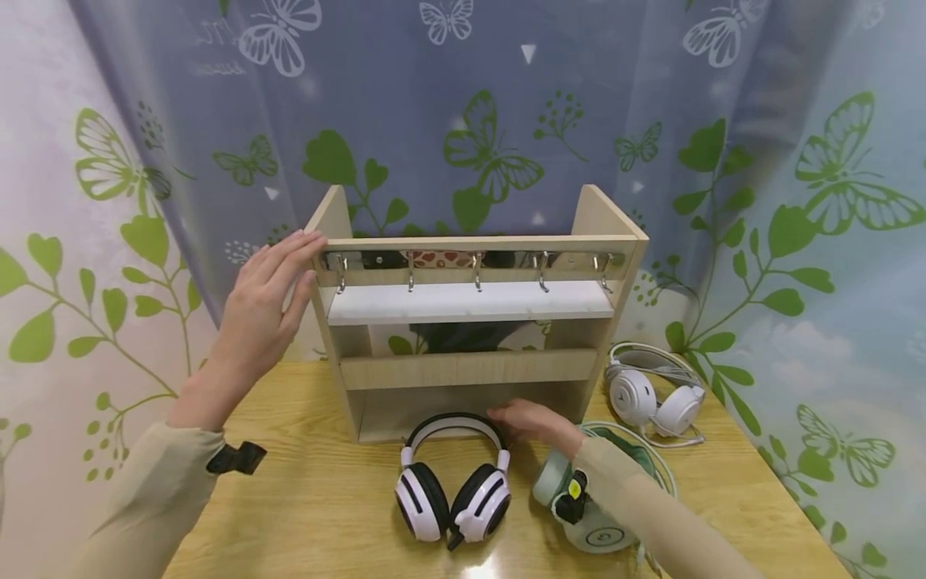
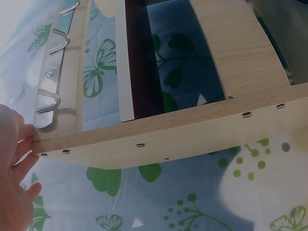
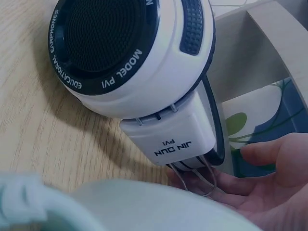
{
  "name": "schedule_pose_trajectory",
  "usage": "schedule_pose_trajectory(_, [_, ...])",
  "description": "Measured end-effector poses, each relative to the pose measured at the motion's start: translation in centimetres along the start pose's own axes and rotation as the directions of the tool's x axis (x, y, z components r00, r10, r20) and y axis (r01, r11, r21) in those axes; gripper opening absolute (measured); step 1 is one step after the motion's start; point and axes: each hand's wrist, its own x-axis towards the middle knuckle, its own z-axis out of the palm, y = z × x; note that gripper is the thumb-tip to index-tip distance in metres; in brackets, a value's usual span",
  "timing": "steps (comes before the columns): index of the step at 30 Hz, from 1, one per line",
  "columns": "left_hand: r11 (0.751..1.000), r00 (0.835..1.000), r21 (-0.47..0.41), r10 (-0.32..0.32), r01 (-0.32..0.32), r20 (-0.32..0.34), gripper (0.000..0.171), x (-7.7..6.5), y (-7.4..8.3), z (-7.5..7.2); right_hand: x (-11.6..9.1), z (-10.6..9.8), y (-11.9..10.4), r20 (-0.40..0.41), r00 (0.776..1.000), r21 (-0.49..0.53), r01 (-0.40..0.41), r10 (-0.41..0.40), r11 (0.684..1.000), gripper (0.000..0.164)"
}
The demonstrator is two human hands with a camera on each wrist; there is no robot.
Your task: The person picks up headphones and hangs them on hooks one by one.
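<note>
My left hand point(image 1: 264, 293) rests against the upper left corner of a light wooden rack point(image 1: 466, 370), its fingers extended. In the left wrist view its fingertips touch the rack's side panel point(image 2: 159, 144). White-and-black headphones point(image 1: 456, 482) lie on the table in front of the rack. Beside their headband is my right hand point(image 1: 535, 422). The right wrist view has its fingers point(image 3: 226, 183) reaching behind the headband near the wire loops, while the thumb point(image 3: 260, 153) stands apart from it. A white earcup point(image 3: 110, 38) fills much of that view.
Pale green headphones point(image 1: 600, 523) lie under my right forearm. White headphones point(image 1: 644, 398) with a coiled cable sit right of the rack. Metal hooks point(image 1: 477, 272) line the rack's upper bar. A patterned curtain point(image 1: 463, 104) hangs behind the wooden table point(image 1: 275, 498).
</note>
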Motion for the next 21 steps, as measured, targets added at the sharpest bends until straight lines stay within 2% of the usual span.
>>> schedule_pose_trajectory(4, [1.000, 1.000, -0.003, 0.005, -0.005, -0.001, 0.040, 0.1, 0.1, 0.1, -2.8, 0.3, -2.6, 0.009, 1.000, 0.025, -0.022, 0.022, 0.999, 0.052])
schedule_pose_trajectory(5, [1.000, 1.000, -0.004, 0.006, -0.006, -0.001, 0.040, 0.1, 0.1, 0.1, -4.0, 0.7, -3.9, -0.024, 0.998, 0.016, -0.053, 0.054, 0.998, 0.046])
schedule_pose_trajectory(10, [1.000, 1.000, -0.003, 0.004, -0.004, -0.002, 0.040, 0.0, 0.1, 0.0, -4.8, 0.6, -5.1, -0.022, 1.000, 0.094, -0.019, 0.021, 0.995, 0.035])
schedule_pose_trajectory(14, [1.000, 1.000, 0.000, 0.004, -0.004, 0.001, 0.040, 0.0, -0.1, 0.0, -4.3, 0.2, -5.0, 0.053, 0.998, 0.161, 0.006, -0.015, 0.987, 0.031])
schedule_pose_trajectory(18, [1.000, 1.000, 0.004, 0.004, -0.004, 0.003, 0.041, 0.0, -0.2, 0.0, -4.5, -0.1, -5.0, 0.123, 0.990, 0.180, 0.043, -0.066, 0.983, 0.045])
schedule_pose_trajectory(21, [1.000, 1.000, 0.005, 0.002, -0.002, 0.007, 0.041, 0.0, -0.2, -0.1, -5.4, -0.1, -5.8, 0.136, 0.989, 0.201, 0.037, -0.066, 0.979, 0.053])
